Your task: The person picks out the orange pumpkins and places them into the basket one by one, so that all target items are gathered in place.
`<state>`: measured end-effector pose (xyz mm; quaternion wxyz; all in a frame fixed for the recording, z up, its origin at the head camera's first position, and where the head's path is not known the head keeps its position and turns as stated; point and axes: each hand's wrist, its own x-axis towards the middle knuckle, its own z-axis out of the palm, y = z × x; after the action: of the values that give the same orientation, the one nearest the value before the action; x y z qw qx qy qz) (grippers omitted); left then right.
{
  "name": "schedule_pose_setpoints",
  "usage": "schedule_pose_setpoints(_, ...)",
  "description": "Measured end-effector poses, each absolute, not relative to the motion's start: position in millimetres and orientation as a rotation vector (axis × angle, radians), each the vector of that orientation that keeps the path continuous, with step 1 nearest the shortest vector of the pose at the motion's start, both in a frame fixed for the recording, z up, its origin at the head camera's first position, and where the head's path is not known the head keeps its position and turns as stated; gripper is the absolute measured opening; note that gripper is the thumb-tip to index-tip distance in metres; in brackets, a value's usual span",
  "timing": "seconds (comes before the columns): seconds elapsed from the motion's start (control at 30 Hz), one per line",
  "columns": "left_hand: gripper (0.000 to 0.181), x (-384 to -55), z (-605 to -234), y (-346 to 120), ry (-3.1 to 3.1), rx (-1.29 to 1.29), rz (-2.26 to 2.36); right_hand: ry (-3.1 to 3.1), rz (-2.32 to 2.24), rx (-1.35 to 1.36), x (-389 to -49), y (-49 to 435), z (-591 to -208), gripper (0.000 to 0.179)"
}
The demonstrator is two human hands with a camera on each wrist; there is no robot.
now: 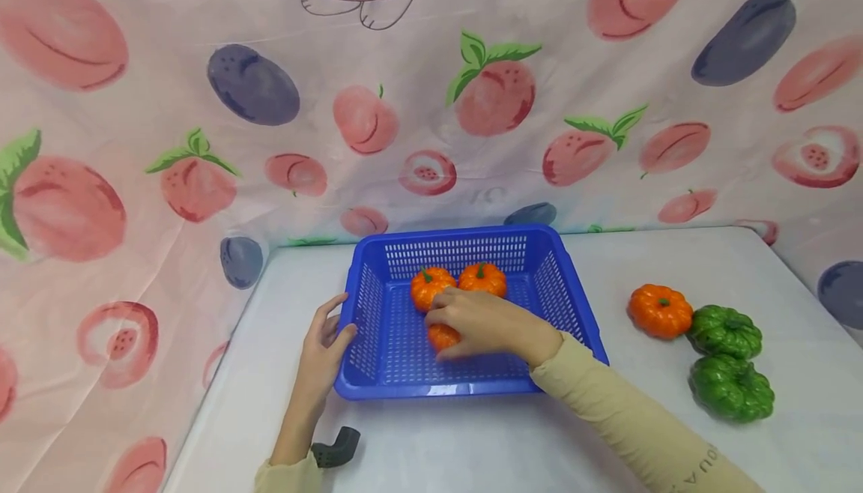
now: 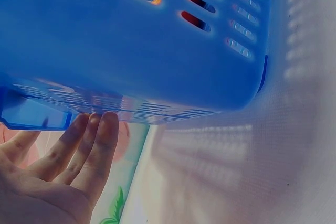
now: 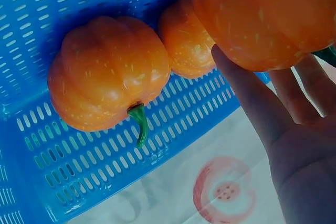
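In the head view, a blue plastic basket with slotted walls stands on the white table. Two small orange pumpkins, the left one and the right one, sit side by side toward its back. My right hand reaches inside and grips a third orange pumpkin, partly hidden under the fingers. The right wrist view shows this held pumpkin above my fingers, its stem at the side. At the basket's left side is my left hand, its fairly straight fingers against the outer wall.
On the table to the right of the basket lie another orange pumpkin and two green ones, one behind and one in front. A dark angled object is beside the left wrist. Fruit-printed cloth hangs behind the table.
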<state>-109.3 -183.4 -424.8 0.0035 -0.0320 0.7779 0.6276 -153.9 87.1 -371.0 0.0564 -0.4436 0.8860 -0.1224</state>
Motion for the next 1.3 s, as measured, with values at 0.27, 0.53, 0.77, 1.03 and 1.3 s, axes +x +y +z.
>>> schedule_pose_setpoints(0.27,0.051,-108.0,-425.7,-183.0,2.459,-0.113,1.940,2.665,-0.314,-1.386,-154.7,82.3,-374.4,0.045)
schedule_pose_setpoints(0.53,0.050,-106.7,-426.9,-181.4,2.465,-0.132,1.920,2.638,-0.279,-1.345,-155.4,78.5,-378.1,0.045)
schedule_pose_setpoints(0.77,0.051,-107.8,-426.4,-181.3,2.476,-0.118,1.919,2.639,-0.228,-1.336,-158.0,75.6,-380.8,0.046)
schedule_pose_setpoints(1.03,0.050,-108.5,-426.2,-181.9,2.468,-0.140,1.909,2.606,-0.218,-1.374,-159.5,72.4,-383.1,0.045)
schedule_pose_setpoints(1.3,0.050,-107.5,-426.3,-182.3,2.470,-0.130,1.920,2.608,-0.148,-1.394,-160.9,66.9,-389.7,0.050)
